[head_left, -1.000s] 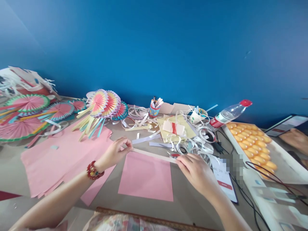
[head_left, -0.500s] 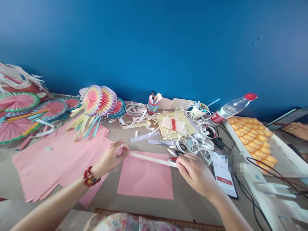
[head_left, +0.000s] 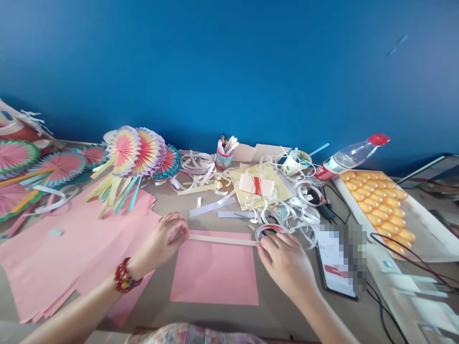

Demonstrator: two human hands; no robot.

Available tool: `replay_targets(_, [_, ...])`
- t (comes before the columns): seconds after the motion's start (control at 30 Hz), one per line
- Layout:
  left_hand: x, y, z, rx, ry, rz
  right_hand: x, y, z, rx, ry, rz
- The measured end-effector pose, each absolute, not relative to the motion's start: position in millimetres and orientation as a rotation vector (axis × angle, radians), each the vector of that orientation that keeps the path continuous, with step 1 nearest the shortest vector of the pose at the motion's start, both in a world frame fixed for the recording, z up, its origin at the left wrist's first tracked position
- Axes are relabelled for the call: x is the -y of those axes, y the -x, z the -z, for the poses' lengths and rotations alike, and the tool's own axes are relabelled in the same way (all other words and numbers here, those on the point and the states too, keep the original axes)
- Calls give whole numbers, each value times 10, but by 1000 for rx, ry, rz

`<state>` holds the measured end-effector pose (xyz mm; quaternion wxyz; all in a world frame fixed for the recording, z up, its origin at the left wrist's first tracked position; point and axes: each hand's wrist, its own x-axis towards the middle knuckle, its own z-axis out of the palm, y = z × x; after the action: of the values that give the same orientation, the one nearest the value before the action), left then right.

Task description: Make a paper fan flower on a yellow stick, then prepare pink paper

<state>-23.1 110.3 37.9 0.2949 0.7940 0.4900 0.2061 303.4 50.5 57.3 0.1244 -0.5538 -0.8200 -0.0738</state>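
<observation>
A pink paper square (head_left: 215,272) lies flat on the grey table in front of me. A pale strip of tape (head_left: 222,239) runs along its far edge. My left hand (head_left: 163,240), with a red bead bracelet on the wrist, pinches the strip's left end. My right hand (head_left: 285,263) is closed on the strip's right end, next to a tape roll (head_left: 269,230) from which the strip comes.
A stack of pink sheets (head_left: 68,248) lies at left, colourful paper fans (head_left: 139,153) behind. White paper strips and rings (head_left: 294,210) litter the middle. A phone (head_left: 337,272), cables, a plastic bottle (head_left: 349,155) and a tray of orange pieces (head_left: 380,205) sit at right.
The strip, held slanting above the pink square before, now lies level along its far edge. Both hands came down and a little left with it.
</observation>
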Motion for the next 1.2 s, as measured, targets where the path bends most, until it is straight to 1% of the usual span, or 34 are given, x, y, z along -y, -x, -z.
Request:
replay_targets(0.17, [-1146, 269, -338, -1346, -2163, -496, -530, -2956, -549, 2327, 1701, 160])
replay_targets(0.5, [-1194, 267, -341, -1396, -2191, -486, -576, -2866, -470, 2222, 1739, 121])
replay_targets(1.2, [-1196, 293, -277, -1420, -2196, -468, -601, -2814, -467, 2251, 1783, 86])
